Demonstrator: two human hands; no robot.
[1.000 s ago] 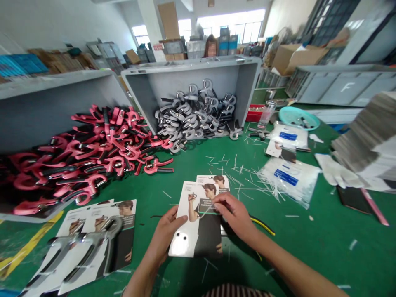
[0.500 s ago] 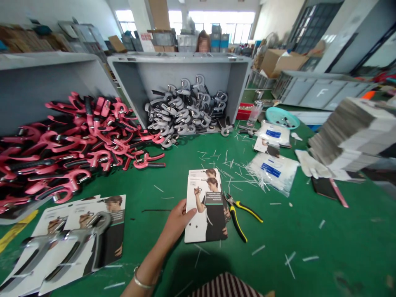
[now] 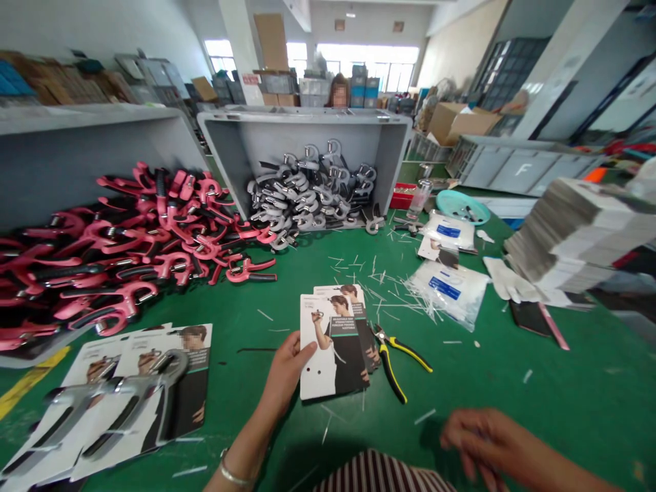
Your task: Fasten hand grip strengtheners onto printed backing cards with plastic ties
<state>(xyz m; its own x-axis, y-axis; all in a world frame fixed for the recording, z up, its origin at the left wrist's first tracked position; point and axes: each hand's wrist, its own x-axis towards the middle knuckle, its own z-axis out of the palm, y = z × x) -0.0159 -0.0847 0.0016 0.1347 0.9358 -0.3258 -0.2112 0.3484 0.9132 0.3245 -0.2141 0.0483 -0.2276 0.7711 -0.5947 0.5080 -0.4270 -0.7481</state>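
My left hand pinches the left edge of a printed cardboard card, with the thumb on its front. Another such card shows partly behind it on the green table. Just right of the cards lie diagonal cutters with yellow and black handles. At the lower right, slightly blurred, my right hand hangs over the table with its fingers loosely apart and nothing visible in them. Overlapping cards carrying grey hand grips lie at the lower left.
A tipped grey crate spills grey hand grips; pink hand grips are heaped at left. White plastic ties, bags of ties, a glove and a card stack lie rightward. A person is behind the crate.
My right hand has come into view at the lower right. My left hand has drawn its card a little leftward, uncovering more of the card behind. The camera view has tilted up slightly.
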